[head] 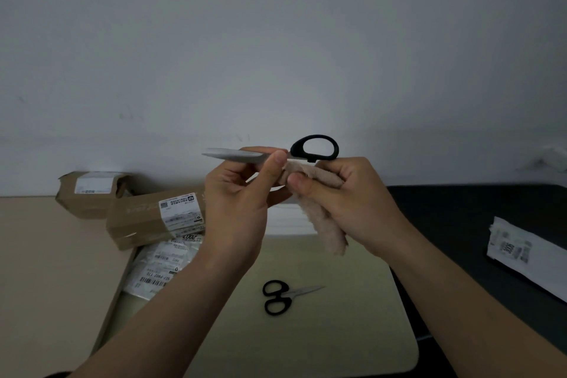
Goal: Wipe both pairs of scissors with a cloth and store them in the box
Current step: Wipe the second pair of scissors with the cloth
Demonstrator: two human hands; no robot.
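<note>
1. Above the far edge of the cream mat (337,331), I hold the large black-handled scissors (233,154) in the air, level, blades closed and pointing left, handle to the right.
2. My left hand (236,202) pinches the blades near the pivot, thumb on the near side and fingers curled behind.
3. My right hand (346,196) grips the beige cloth (322,224), thumb and fingers curled round it just under the scissor handle. The cloth's loose end hangs down toward the mat.
4. The small black-handled scissors (288,294) lie flat near the middle of the mat, closed, tips pointing right, touched by neither hand.
5. Two cardboard boxes (138,221) with white labels sit at the table's far left, and labelled plastic bags (162,267) lie just in front of them by the mat's left edge.
6. On the dark surface (460,224) toward the table's right edge lies a white printed slip (518,248).
</note>
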